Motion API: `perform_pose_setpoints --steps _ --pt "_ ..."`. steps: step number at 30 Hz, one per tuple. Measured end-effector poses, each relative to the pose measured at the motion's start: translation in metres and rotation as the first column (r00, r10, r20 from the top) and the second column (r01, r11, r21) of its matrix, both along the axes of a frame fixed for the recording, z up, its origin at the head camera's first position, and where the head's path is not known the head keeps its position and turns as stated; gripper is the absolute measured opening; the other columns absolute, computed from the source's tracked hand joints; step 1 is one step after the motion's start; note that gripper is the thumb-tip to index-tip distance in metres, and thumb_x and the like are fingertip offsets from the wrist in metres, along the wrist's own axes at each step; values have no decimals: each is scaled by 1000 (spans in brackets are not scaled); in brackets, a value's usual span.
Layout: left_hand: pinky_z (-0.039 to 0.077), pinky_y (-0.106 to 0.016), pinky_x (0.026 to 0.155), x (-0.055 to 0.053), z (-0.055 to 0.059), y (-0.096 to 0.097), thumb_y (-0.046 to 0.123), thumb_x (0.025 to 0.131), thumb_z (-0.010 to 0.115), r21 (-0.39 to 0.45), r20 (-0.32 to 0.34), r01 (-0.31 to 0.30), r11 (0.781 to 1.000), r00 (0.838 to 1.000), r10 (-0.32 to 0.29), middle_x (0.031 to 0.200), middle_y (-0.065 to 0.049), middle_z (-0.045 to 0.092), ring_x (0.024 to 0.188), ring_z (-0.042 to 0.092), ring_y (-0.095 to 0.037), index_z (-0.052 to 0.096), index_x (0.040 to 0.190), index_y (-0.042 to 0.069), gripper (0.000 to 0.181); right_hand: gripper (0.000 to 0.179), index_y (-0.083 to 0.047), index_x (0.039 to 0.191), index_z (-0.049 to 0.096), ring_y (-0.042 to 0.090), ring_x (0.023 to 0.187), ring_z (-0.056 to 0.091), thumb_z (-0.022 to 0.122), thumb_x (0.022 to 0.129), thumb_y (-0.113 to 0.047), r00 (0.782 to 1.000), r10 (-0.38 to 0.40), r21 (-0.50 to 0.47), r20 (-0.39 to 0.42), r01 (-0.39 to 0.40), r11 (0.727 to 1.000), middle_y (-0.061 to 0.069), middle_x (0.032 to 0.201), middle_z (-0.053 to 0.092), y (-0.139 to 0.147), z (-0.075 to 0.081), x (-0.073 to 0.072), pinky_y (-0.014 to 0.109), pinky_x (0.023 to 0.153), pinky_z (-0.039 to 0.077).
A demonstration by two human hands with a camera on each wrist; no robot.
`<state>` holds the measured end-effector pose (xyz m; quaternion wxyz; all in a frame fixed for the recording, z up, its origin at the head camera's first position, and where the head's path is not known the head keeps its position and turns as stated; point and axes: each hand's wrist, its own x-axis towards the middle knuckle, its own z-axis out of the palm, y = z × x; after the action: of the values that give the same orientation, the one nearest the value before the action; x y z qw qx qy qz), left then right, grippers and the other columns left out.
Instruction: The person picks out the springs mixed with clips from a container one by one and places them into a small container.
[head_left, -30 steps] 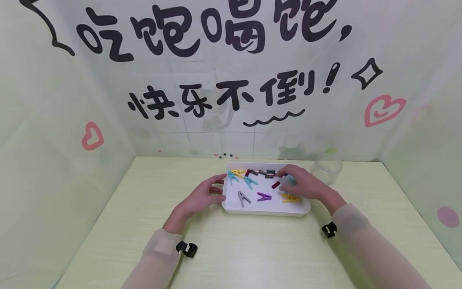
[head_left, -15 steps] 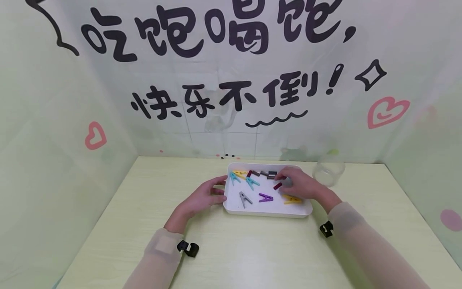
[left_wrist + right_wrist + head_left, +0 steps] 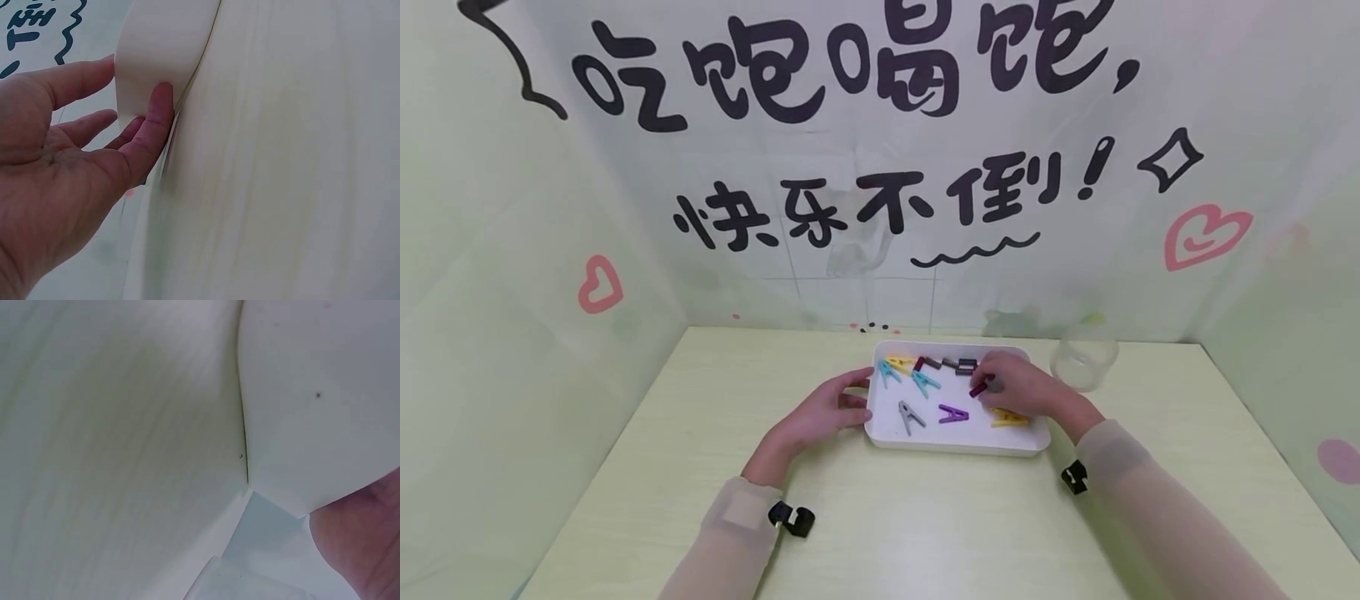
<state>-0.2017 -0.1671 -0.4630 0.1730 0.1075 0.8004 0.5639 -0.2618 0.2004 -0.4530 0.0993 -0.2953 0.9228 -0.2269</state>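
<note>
A shallow white tray holds small clothespins and short cylinders. My left hand rests its fingers against the tray's left end; in the left wrist view its fingertips touch the outer wall. Over the tray's right side, my right hand pinches a dark red cylinder low over the tray floor. A grey piece shows beneath that hand, partly hidden. Close by lie a yellow clothespin and a purple clothespin. The right wrist view shows only the hand's edge beyond the tray wall.
Toward the tray's left are a grey clothespin, teal clothespins and a yellow clothespin. Several dark cylinders line its back. A clear jar stands behind the right hand, near the printed back curtain.
My right hand's fingers have come down and drawn together at the dark red cylinder. A teal piece seen by that hand earlier is out of sight. The left hand stays against the tray.
</note>
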Motion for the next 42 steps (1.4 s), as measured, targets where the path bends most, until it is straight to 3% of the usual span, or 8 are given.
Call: perform_pose_setpoints --steps 17,28,38,42 --pt "54 -41 102 2 2 0 6 100 73 6 2 5 1000 1000 -5 151 -11 53 123 60 -28 41 164 12 71 9 -21 102 74 15 93 58 78 98 -14 1000 1 -11 2 -1 1000 -10 98 65 -1 5 4 39 89 53" --pt "54 -42 103 3 2 1 6 101 72 0 -7 9 1000 1000 -9 152 -12 53 123 60 -28 41 164 12 71 13 -22 109 75 19 97 60 79 98 -16 996 -77 -94 49 81 992 -8 103 68 2 15 8 40 93 55" --pt "56 -41 101 3 1 1 4 100 72 13 1 -9 1000 1000 9 152 -12 52 123 61 -28 41 164 11 71 13 -14 109 76 20 93 60 77 97 -11 998 -57 -186 -25 52 981 -5 101 69 16 28 11 45 85 56" --pt "56 -41 101 2 1 1 4 100 73 12 3 -12 1000 1000 12 152 -12 53 123 61 -28 42 164 12 71 13 -14 109 76 27 95 62 77 97 -12 996 -76 -192 -54 65 979 -5 100 68 24 35 13 49 85 55"
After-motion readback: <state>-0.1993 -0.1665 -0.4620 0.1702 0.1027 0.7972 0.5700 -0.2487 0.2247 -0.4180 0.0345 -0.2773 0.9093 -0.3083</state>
